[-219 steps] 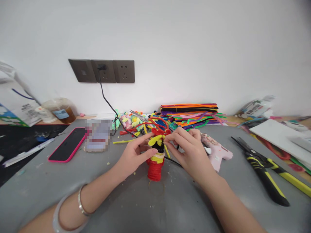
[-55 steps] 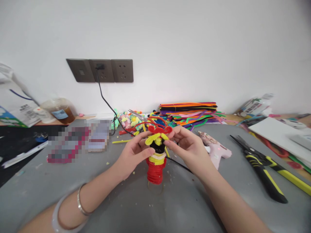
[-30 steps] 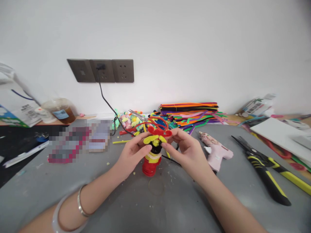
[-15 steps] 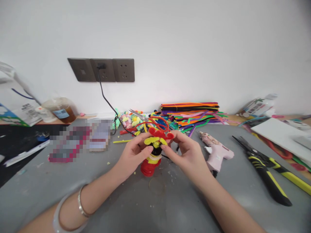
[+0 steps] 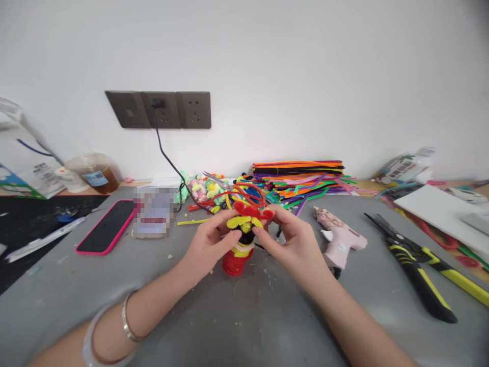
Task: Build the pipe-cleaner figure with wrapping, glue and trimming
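A small pipe-cleaner figure (image 5: 234, 264) is held upright just over the grey mat in the middle of the head view. Its base is red, its middle black and yellow, with yellow petal-like loops and red loops on top. My left hand (image 5: 211, 243) grips it from the left, thumb pressed on the black part below the yellow loops. From the right, my right hand (image 5: 292, 237) pinches it, thumb near the yellow loop and fingers behind the red loops. The fingertips behind the figure are hidden. A silver bangle and a pale bangle circle my left forearm.
Bundled pipe cleaners (image 5: 301, 176) lie against the wall, beside small colourful pieces (image 5: 202, 188) and scissors (image 5: 216, 179). A pink glue gun (image 5: 342, 239) and yellow-black pliers (image 5: 412, 265) lie right. Left are a pink-cased phone (image 5: 107, 229), a drink cup (image 5: 97, 176) and a power cord (image 5: 166, 155).
The hands and the pipe-cleaner figure stay almost still. The view has shifted very slightly, and the phone now shows without blurring blocks over it.
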Demonstrator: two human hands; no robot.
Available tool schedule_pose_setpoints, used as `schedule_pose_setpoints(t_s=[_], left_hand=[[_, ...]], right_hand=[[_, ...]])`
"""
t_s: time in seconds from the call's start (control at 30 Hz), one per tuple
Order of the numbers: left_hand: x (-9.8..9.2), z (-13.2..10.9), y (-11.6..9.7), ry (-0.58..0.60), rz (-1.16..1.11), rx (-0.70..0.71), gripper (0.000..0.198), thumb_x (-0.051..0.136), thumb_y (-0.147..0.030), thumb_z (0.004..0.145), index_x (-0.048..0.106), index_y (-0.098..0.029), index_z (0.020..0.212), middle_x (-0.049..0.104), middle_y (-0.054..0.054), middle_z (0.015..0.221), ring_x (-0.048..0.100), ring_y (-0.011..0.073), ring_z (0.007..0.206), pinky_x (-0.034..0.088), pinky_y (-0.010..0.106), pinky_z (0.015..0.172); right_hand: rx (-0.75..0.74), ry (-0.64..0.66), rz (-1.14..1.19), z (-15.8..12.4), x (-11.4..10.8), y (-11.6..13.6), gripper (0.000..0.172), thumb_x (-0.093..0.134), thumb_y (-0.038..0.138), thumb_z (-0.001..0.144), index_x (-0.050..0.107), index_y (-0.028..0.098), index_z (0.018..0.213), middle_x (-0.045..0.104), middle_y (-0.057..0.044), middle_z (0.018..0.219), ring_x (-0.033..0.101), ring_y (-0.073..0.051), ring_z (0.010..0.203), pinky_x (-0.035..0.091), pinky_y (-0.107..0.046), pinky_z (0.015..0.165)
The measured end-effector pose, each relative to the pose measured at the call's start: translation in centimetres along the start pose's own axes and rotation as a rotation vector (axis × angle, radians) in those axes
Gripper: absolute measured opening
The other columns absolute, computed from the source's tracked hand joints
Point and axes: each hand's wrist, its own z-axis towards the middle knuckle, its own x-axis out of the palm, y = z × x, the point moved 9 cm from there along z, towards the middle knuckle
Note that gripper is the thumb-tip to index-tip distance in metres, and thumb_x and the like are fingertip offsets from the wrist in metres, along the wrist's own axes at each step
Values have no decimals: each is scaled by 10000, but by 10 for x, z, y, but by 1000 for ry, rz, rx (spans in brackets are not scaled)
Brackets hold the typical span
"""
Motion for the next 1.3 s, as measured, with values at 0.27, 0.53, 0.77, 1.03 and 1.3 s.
schedule_pose_setpoints(t_s=[0.27, 0.53, 0.77, 1.03, 1.3], left_hand=[[1, -1, 12, -10, -120, -82, 396, 867, -375, 767, 772, -254, 1133, 784, 48, 1057, 702, 227, 983, 553, 338, 902], [-2, -2, 18, -59, -198, -152, 447, 906, -367, 722, 760, -263, 1131, 777, 23, 994, 694, 192, 938, 539, 303, 876], [2, 0, 14, 17, -161, -115, 376, 877, -367, 768, 761, -263, 1111, 777, 33, 998, 693, 201, 918, 536, 300, 841], [4, -2, 16, -27, -259, -168, 405, 901, -346, 743, 734, -264, 1104, 774, 6, 1004, 699, 169, 923, 541, 256, 814], [4, -2, 18, -92, -344, -218, 500, 933, -306, 694, 664, -226, 1108, 770, 25, 1083, 709, 190, 996, 558, 284, 852]], right_hand=[[76, -3, 95, 1, 0, -10, 157, 722, 334, 880, 611, 232, 837, 639, -2, 765, 598, -173, 716, 508, -287, 691], [59, -12, 95, 2, -2, -10, 166, 728, 345, 896, 617, 234, 844, 663, -9, 793, 611, -175, 738, 519, -295, 724], [42, 0, 55, 3, -2, -6, 213, 735, 381, 892, 604, 233, 814, 653, -5, 753, 614, -176, 706, 521, -297, 697], [22, -19, 68, 3, -4, -5, 114, 719, 319, 906, 641, 239, 885, 689, -18, 834, 632, -175, 734, 534, -305, 723], [-124, -131, -27, 2, -14, 7, 106, 671, 169, 910, 616, 257, 888, 676, -35, 922, 650, -194, 852, 528, -329, 778]])
